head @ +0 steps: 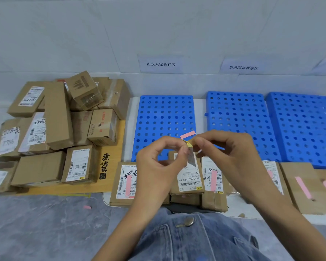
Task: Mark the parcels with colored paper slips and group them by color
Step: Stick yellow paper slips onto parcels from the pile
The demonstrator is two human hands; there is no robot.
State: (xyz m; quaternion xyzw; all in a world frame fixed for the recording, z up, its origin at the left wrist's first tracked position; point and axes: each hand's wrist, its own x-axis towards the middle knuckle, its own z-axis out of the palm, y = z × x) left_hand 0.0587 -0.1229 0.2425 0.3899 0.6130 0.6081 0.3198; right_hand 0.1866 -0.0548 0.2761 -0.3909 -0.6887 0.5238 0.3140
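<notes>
Head view: the left hand and right hand pinch a small yellow slip between them, likely peeling it for sticking, a pink slip just above. Beneath, at the floor's near edge before the blue pallets, an unmarked parcel waits between pink-marked ones.

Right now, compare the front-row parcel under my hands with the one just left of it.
The left parcel carries a pink slip on its label; the middle parcel shows none. The left parcel's label has bold black handwriting; the middle parcel's visible part is printed only. Both are brown cardboard boxes with white labels.
</notes>
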